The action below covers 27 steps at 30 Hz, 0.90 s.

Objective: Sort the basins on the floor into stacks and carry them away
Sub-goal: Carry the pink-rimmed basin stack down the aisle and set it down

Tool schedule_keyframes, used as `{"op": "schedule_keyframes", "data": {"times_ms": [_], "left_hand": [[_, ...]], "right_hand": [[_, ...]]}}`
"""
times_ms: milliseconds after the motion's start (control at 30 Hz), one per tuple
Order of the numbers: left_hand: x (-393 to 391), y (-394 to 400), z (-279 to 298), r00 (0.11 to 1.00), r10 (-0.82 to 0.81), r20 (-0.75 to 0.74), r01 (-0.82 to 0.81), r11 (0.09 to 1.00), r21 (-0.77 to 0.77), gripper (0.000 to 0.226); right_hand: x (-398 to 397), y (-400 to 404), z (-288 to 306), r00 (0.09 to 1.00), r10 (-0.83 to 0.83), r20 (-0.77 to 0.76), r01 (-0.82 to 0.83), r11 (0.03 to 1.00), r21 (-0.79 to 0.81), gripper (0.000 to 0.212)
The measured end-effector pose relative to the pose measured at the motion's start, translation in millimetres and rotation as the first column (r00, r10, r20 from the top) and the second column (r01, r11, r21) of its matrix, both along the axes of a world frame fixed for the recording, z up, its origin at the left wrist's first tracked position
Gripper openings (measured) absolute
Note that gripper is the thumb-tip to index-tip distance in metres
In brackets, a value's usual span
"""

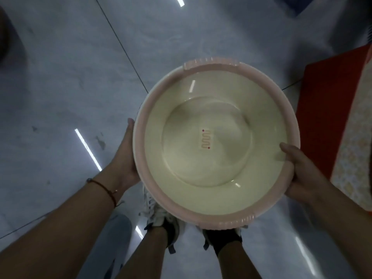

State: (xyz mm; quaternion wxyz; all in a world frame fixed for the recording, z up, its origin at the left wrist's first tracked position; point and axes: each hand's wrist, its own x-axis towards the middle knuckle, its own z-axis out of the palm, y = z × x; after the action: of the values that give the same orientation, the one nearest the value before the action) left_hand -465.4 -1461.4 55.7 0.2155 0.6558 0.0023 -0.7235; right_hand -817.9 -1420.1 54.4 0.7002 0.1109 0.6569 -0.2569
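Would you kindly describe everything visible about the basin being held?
The round basin looks like glossy plastic: cream inside, pink rim, with ribbed pink handles at its far and near edges and a small label at the centre. It is empty, upright, held above the floor. The left hand grips its left side; the right hand grips its right rim, thumb inside.

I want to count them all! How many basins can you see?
1 for sure: the pink-rimmed basin in the middle, held by the left hand and right hand above the floor. A pale edge beneath its left side hints more may be nested underneath.
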Motion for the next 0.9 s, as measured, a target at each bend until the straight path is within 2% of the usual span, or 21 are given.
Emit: {"op": "schedule_keyframes", "data": {"times_ms": [67,133,267,333,500,567,633,700,800,900], "left_hand": [[7.6,-1.2,25.5,0.997,-0.054,-0.061,0.053,0.999,-0.012,0.082],[12.2,-8.2,58.6,0.986,-0.15,-0.078,0.15,0.989,-0.011,0.087],[21.2,-34.1,140.5,0.986,-0.166,0.024,0.166,0.986,0.015,0.087],[27.6,-42.6,189.9,0.987,-0.151,0.058,0.15,0.989,0.01,0.084],[47.1,-51.6,377.8,0.98,-0.171,0.101,0.178,0.982,-0.064,0.081],[51.4,-47.6,464.8,0.971,-0.198,0.134,0.213,0.97,-0.114,0.087],[53.5,-39.0,539.8,0.969,-0.194,0.15,0.22,0.959,-0.181,0.093],[51.1,-26.0,603.0,0.974,-0.148,0.173,0.187,0.953,-0.239,0.084],[39.0,-5.5,673.6,0.976,-0.015,0.219,0.075,0.959,-0.272,0.066],[29.7,20.1,720.1,0.963,0.147,0.224,-0.078,0.954,-0.289,0.053]], "right_hand": [[4.6,-17.7,25.5,1.0,0.007,-0.028,-0.007,1.0,-0.003,0.035],[10.1,-36.9,58.3,0.999,0.016,-0.052,-0.016,1.0,0.001,0.03],[26.7,-67.4,146.6,0.995,0.054,-0.08,-0.052,0.998,0.019,0.023],[33.5,-75.8,200.4,0.994,0.066,-0.089,-0.066,0.998,0.007,0.029],[47.7,-87.3,397.1,0.969,0.161,-0.185,-0.174,0.983,-0.053,0.074],[52.1,-81.0,481.0,0.966,0.157,-0.205,-0.178,0.98,-0.091,0.073],[53.0,-70.0,551.2,0.985,0.113,-0.13,-0.131,0.98,-0.147,0.067],[47.9,-58.5,606.1,0.993,0.096,-0.071,-0.108,0.975,-0.194,0.065],[47.6,-55.1,672.3,0.989,0.15,0.012,-0.143,0.962,-0.234,0.083],[53.0,-63.9,728.5,0.976,0.215,0.043,-0.195,0.94,-0.28,0.059]]}}
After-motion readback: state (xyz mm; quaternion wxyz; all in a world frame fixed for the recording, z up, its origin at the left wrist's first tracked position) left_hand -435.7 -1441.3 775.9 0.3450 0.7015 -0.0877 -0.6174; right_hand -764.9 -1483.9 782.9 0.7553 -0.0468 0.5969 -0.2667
